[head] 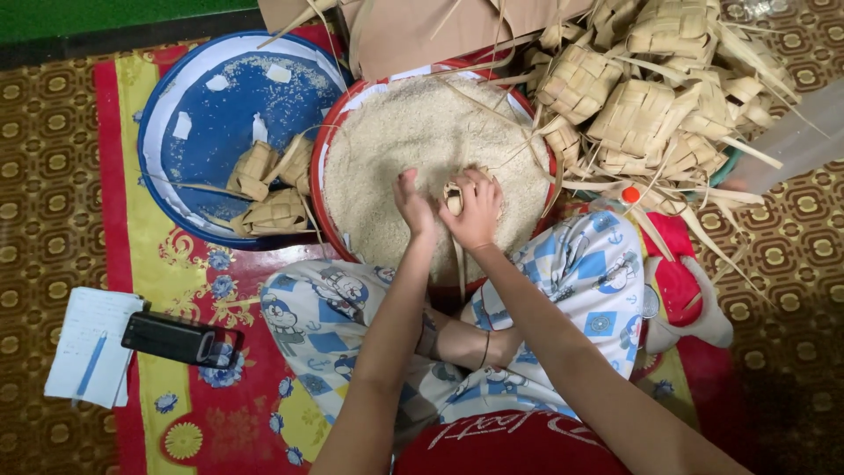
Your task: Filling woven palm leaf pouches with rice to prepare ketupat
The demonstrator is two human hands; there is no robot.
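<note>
A red basin (pixel 327 145) full of raw rice (pixel 413 141) sits in front of my crossed legs. Over its near side my right hand (pixel 476 211) holds a small woven palm-leaf pouch (pixel 454 195), its loose leaf strip hanging down. My left hand (pixel 411 204) is right beside it, fingers bunched at the pouch's opening, touching it. To the left, a blue basin (pixel 207 114) holds a few woven pouches (pixel 272 189) and scattered rice grains.
A big heap of empty woven pouches (pixel 655 97) lies at the right. A dark phone (pixel 171 339) and a paper with a blue pen (pixel 88 347) lie on the red-and-yellow mat at the left. A brown box (pixel 422 31) stands behind the basins.
</note>
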